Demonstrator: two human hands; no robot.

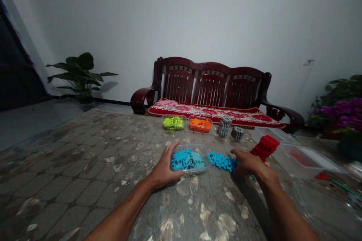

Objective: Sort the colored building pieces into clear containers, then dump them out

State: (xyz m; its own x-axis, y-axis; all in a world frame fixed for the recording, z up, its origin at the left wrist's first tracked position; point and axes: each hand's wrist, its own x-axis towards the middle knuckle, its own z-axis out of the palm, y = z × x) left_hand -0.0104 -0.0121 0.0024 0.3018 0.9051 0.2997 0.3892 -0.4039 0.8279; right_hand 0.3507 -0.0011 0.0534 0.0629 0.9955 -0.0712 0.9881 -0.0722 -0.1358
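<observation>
while behind the blue pieces (pixel 221 161), two grey blocks (pixel 224 127)

One head-worn cam here, looking forward and slightly down across the tabletop (pixel 85 173) from its near side, pretty wide; left hand (pixel 165 167) and right hand (pixel 248 162) sit close in, wooden sofa (pixel 210 67) and wall (pixel 181 15) farther back.

Blue interlocking pieces (pixel 183 159) are seen in the clear tub (pixel 195 173); beyond it, lime-green pieces (pixel 173 123) and orange pieces (pixel 200 124); to its right, a red block (pixel 265 148). Beneath the tub, the grey tablecloth (pixel 93 169) is patterned with pale flowers.
</observation>
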